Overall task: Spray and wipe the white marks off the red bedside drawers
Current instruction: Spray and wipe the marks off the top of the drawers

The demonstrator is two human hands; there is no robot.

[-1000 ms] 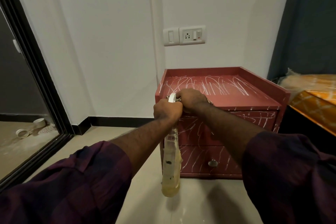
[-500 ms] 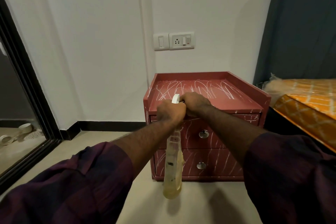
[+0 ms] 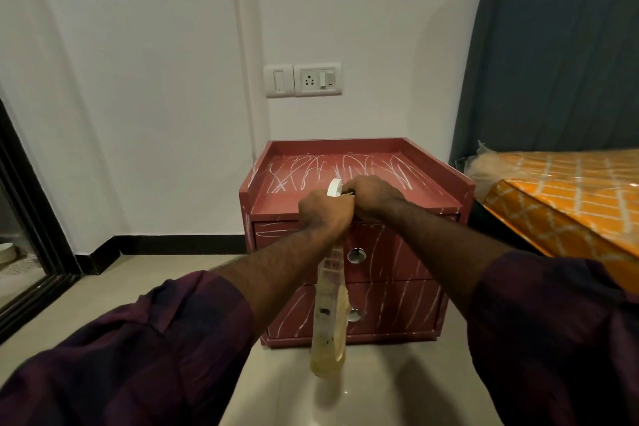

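Note:
The red bedside drawers (image 3: 408, 304) stand against the white wall, with white scribbled marks across the top and both drawer fronts. Each drawer has a round metal knob. My left hand (image 3: 325, 211) grips the neck of a clear spray bottle (image 3: 328, 328) that hangs down in front of the drawers, with yellowish liquid in its bottom. The bottle's white spray head (image 3: 334, 187) sticks up between my hands. My right hand (image 3: 375, 194) is closed on the head's nozzle end. What else my right hand may hold is hidden.
A bed with an orange patterned, plastic-wrapped mattress (image 3: 567, 204) and a dark blue headboard (image 3: 560, 55) stands right of the drawers. A switch and socket plate (image 3: 303, 79) is on the wall above. A black-framed doorway (image 3: 31, 235) is at the left. The floor is beige tile.
The view has shifted so the drawers sit more centred and a little farther off. Both hands stay together on the spray head; the bottle still hangs down.

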